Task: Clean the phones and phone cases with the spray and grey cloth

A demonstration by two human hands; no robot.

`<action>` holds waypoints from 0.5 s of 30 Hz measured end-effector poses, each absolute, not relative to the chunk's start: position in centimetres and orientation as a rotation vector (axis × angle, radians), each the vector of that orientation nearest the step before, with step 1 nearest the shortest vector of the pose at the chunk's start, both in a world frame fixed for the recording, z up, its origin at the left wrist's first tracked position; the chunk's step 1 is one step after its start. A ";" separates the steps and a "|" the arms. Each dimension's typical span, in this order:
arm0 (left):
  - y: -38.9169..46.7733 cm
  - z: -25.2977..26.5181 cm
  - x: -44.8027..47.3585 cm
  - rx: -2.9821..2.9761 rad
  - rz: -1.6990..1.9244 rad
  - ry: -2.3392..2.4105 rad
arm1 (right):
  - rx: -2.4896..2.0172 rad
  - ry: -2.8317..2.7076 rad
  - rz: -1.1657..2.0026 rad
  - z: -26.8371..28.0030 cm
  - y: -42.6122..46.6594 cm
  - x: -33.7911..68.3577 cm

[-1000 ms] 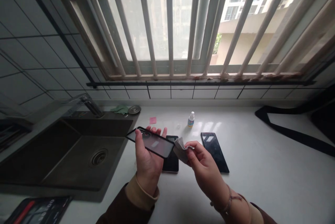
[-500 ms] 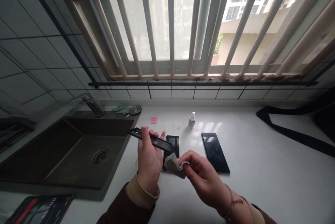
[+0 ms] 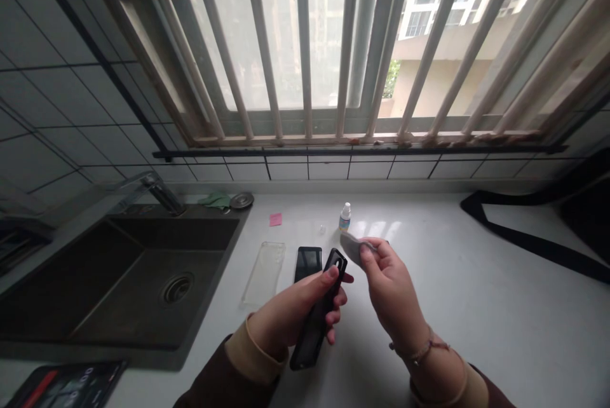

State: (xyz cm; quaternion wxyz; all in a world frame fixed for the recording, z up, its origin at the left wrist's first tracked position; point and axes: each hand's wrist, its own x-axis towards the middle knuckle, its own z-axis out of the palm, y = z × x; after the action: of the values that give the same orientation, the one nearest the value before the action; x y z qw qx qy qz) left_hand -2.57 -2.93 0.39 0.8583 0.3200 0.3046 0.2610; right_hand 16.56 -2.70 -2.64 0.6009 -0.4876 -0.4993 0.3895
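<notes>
My left hand (image 3: 305, 300) is closed around a black phone case (image 3: 314, 332), which is tilted edge-on with its camera cut-out near my thumb. My right hand (image 3: 388, 287) pinches a folded grey cloth (image 3: 351, 248) just right of the case's upper end, apart from it. Behind my left hand a phone with a dark screen (image 3: 308, 260) lies on the counter, its lower part covered by the hand. A clear phone case (image 3: 264, 273) lies flat to its left. The second dark device is almost wholly hidden behind my right hand.
A small white-capped bottle (image 3: 345, 217) stands at the back, near a pink sticky note (image 3: 275, 219) and a tiny clear object (image 3: 322, 229). On the left is a dark sink (image 3: 190, 357) with a faucet (image 3: 164, 195). A black strap (image 3: 524, 249) lies at right.
My left hand has turned the black case from lying sideways to pointing up and right. My right hand has moved up and right with the cloth. The clear case has come into view.
</notes>
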 end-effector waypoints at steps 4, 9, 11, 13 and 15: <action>-3.0 -0.3 -2.1 0.768 0.503 0.784 | -1.209 -1.336 0.852 -2.5 -3.8 16.1; -2.9 -1.1 -1.8 0.727 0.533 0.918 | -1.076 -1.513 0.589 -1.8 -4.5 15.8; -2.8 -1.3 -1.9 0.673 0.534 0.943 | -0.966 -1.645 0.486 -1.4 -4.6 15.6; -2.6 -1.4 -2.0 0.620 0.546 0.917 | -0.845 -1.773 0.408 -1.2 -4.8 15.5; -2.4 -1.3 -2.2 0.575 0.559 0.860 | -0.732 -1.883 0.387 -1.1 -5.0 15.3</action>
State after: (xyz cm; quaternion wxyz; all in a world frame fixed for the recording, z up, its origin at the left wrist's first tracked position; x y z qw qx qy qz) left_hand -2.19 -2.41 -1.33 0.8321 0.2710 0.4057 0.2637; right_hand 15.34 -5.03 -1.15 0.5162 -0.3047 -0.7841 0.1610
